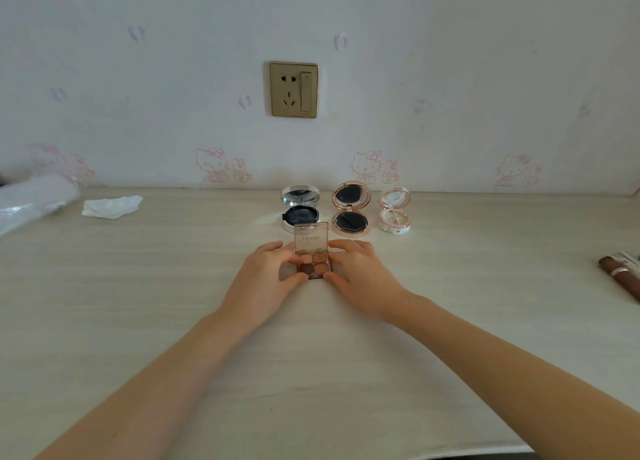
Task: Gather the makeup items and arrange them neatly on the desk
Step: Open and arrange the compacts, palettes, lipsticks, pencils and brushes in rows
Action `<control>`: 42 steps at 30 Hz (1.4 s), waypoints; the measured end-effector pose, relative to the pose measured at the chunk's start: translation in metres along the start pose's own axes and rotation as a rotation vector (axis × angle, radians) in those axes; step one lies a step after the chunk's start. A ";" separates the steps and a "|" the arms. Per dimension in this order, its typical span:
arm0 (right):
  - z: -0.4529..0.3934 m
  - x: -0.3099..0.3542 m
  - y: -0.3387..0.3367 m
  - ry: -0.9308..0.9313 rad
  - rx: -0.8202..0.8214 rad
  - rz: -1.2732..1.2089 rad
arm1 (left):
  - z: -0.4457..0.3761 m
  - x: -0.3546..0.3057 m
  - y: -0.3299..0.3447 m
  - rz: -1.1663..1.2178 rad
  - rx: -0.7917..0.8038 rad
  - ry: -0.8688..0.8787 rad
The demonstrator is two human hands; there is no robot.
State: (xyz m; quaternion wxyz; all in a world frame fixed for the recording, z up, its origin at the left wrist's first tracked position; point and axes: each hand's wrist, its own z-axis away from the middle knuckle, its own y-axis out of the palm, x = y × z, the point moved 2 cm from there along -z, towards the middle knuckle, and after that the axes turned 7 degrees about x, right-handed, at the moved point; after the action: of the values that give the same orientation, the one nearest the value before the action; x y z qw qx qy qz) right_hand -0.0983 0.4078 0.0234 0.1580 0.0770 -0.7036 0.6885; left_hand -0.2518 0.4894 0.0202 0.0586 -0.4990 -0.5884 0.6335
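Three open compacts (350,208) lined up by wall; left hand (268,274), right hand (360,274) pinching open eyeshadow palette (313,257) on tabletop (138,286), unplaced.

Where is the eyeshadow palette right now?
In the head view, the eyeshadow palette sits open at the desk's centre, held between the left hand and right hand, just in front of the silver compact.
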 end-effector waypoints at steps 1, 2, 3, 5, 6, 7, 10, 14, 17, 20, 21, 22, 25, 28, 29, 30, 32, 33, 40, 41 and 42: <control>-0.003 0.000 0.000 -0.004 -0.001 0.003 | -0.002 0.002 -0.001 0.008 -0.005 -0.005; -0.006 0.000 0.001 -0.003 -0.001 -0.001 | -0.004 0.003 -0.001 0.017 -0.010 -0.011; -0.008 0.000 0.002 0.002 0.000 -0.008 | -0.006 0.005 -0.002 0.024 -0.011 -0.017; -0.014 0.000 0.004 -0.006 -0.012 -0.009 | -0.010 0.008 -0.003 0.035 -0.008 -0.031; -0.016 0.000 0.005 -0.017 -0.019 -0.004 | -0.012 0.009 -0.004 0.040 -0.007 -0.036; -0.019 0.000 0.005 -0.022 -0.021 0.001 | -0.013 0.010 -0.005 0.045 -0.008 -0.037; -0.023 0.000 0.007 -0.001 -0.025 0.006 | -0.017 0.011 -0.008 0.049 -0.018 -0.039; -0.026 0.001 0.009 0.036 -0.041 0.007 | -0.020 0.012 -0.011 0.052 -0.026 -0.042; -0.027 0.003 0.008 0.052 -0.025 0.011 | -0.021 0.013 -0.012 0.065 -0.028 -0.032; -0.027 0.005 0.008 0.065 -0.019 0.023 | -0.021 0.015 -0.010 0.060 -0.035 -0.041; -0.027 0.006 0.008 0.071 -0.017 0.027 | -0.020 0.017 -0.009 0.056 -0.039 -0.048; -0.028 0.006 0.008 0.077 -0.016 0.026 | -0.020 0.017 -0.009 0.054 -0.045 -0.054; -0.027 0.007 0.009 0.089 -0.014 0.010 | -0.018 0.016 -0.009 0.052 -0.056 -0.045; -0.027 0.008 0.009 0.090 -0.013 0.004 | -0.019 0.016 -0.009 0.026 -0.068 -0.032; -0.027 0.009 0.009 0.094 -0.011 -0.002 | -0.019 0.016 -0.008 0.021 -0.069 -0.034; -0.027 0.009 0.008 0.097 -0.010 -0.006 | -0.019 0.017 -0.008 0.015 -0.070 -0.036; -0.026 0.010 0.007 0.107 -0.006 -0.010 | -0.019 0.018 -0.006 0.013 -0.071 -0.042; -0.025 0.010 0.006 0.112 -0.002 -0.014 | -0.018 0.017 -0.006 0.016 -0.070 -0.045; -0.007 0.004 -0.006 0.133 0.000 -0.029 | -0.007 0.007 -0.011 -0.034 -0.099 -0.031; -0.002 0.001 -0.009 0.138 -0.004 -0.029 | -0.004 0.005 -0.012 -0.050 -0.113 -0.027; 0.004 -0.002 -0.012 0.141 -0.011 -0.029 | -0.001 0.003 -0.012 -0.067 -0.128 -0.022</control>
State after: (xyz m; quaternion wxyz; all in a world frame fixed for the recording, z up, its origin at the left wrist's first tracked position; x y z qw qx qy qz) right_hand -0.0930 0.4034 0.0343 0.2177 0.0377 -0.6934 0.6859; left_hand -0.2589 0.4958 0.0286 0.0415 -0.4749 -0.6445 0.5978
